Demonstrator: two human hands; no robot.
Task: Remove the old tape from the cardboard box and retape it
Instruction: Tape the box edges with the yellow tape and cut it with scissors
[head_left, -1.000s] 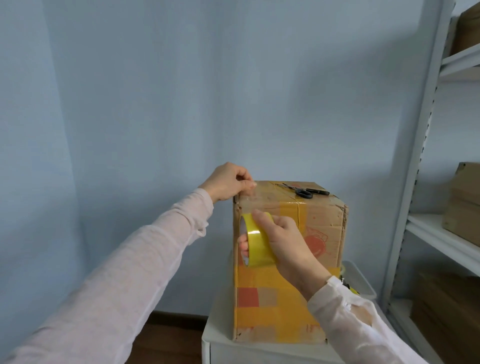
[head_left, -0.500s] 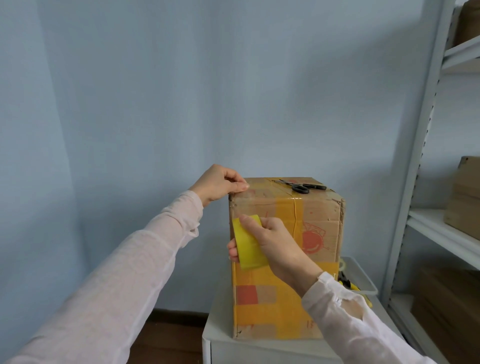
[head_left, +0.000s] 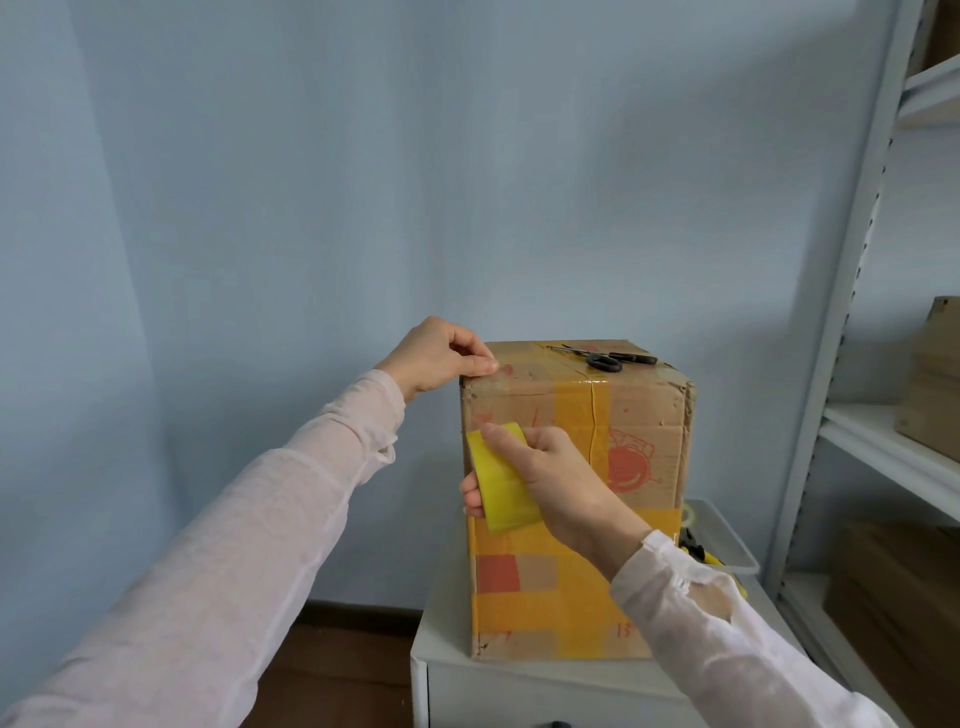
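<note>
A grey shelving unit (head_left: 852, 260) stands at the right, and beside it a white worktop (head_left: 519, 686) carries the cardboard box (head_left: 639, 415). The box stands tall on end, with yellow tape bands (head_left: 519, 618) across its lower front. The left hand (head_left: 441, 358) has its grip pinched on the box's top left corner; whether a tape end lies under the thumb I cannot tell. The right hand (head_left: 561, 483) has its grip wrapped round the yellow tape roll (head_left: 501, 483), held against the front face near the left edge. Black scissors (head_left: 608, 359) lie loose on the box top. The risks, as I judge them: a hard tug on the roll could rock the tall box or slide the scissors off, and a slanted pull would lay the tape down wrinkled or crooked.
</note>
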